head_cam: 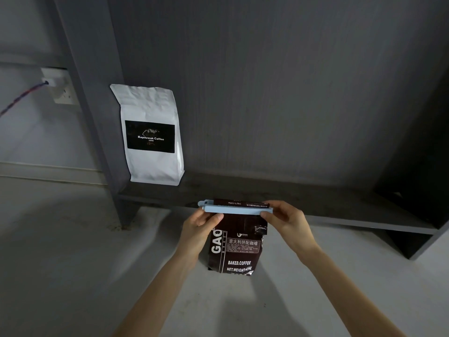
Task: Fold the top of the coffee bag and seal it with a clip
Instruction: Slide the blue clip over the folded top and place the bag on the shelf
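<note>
A dark brown coffee bag [237,249] with white lettering is held upright in the air in front of a low shelf. Its top is folded over, and a long pale blue clip [234,209] lies horizontally across the fold. My left hand [200,227] pinches the clip's left end, thumb on the front of the bar. My right hand [285,221] grips the clip's right end, fingers wrapped behind it. A narrow strip of the folded bag top shows above the clip.
A white coffee bag [151,135] with a black label stands on the dark grey shelf [315,203], leaning against its back panel. A wall socket [59,86] with a plugged cable is at the left. Pale floor lies below.
</note>
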A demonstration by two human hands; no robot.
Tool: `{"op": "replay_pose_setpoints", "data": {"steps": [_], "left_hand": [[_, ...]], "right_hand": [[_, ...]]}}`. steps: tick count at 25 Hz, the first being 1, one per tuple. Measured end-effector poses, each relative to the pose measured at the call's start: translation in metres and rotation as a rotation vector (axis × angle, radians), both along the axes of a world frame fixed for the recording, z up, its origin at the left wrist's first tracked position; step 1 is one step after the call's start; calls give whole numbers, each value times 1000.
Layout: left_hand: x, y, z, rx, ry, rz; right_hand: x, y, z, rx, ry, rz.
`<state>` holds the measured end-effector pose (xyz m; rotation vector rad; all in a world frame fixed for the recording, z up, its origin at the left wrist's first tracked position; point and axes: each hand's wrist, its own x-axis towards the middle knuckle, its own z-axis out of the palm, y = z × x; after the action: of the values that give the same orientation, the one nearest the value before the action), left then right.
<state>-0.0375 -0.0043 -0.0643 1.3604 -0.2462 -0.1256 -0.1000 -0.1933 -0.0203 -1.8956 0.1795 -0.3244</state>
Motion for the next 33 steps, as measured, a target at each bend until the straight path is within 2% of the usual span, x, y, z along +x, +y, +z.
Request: {"op": "replay_pose_setpoints", "data": {"steps": [11, 21, 33], "left_hand": [[2, 9, 2, -49, -2, -112], [-1, 7, 3, -31, 39, -31], [-7, 2, 5, 43, -26, 32]], "right_hand": [[-1, -1, -3, 29, 14, -5], [-4, 1, -4, 2, 9, -11], [-5, 2, -9, 38, -31, -46]]}}
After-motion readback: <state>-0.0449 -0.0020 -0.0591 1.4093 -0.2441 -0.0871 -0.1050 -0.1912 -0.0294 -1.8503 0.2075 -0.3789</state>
